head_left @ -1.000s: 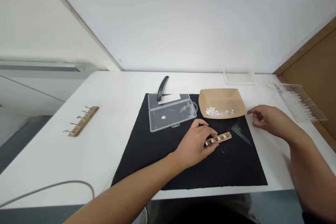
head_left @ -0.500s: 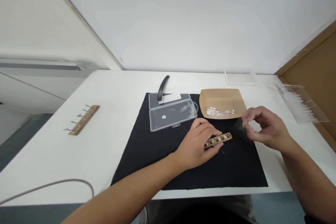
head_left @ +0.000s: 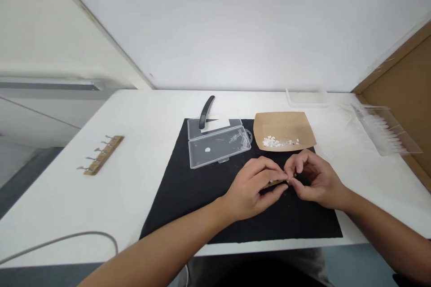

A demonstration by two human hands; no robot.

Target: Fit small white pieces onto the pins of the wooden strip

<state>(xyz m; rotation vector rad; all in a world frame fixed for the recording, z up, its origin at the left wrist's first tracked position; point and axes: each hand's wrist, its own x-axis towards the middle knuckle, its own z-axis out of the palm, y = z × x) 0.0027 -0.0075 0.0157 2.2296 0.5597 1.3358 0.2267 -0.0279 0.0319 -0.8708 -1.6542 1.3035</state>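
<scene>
Over the black mat (head_left: 188, 197), my left hand (head_left: 257, 186) grips a narrow wooden strip (head_left: 274, 183) between thumb and fingers; most of the strip is hidden. My right hand (head_left: 313, 179) is at the strip's right end, thumb and fingertips pinched together and touching it beside my left fingertips. Whatever small thing may be in that pinch is too hidden to name. Behind my hands sits a brown paper tray (head_left: 283, 121) with small white pieces (head_left: 272, 141) in it. An open clear plastic case (head_left: 218, 148) holds some clear slivers and one white piece.
A black curved tool (head_left: 206, 112) lies across the case's lid by a white card (head_left: 217, 124). At left on the white table (head_left: 141, 143) rests a wooden strip with metal clips (head_left: 103, 155). Clear tip sheets (head_left: 384, 130) lie at right; a grey cable (head_left: 84, 233) runs front left.
My right hand has moved left and down from beside the paper tray to the strip's right end. My left hand still holds the strip. The view has shifted slightly.
</scene>
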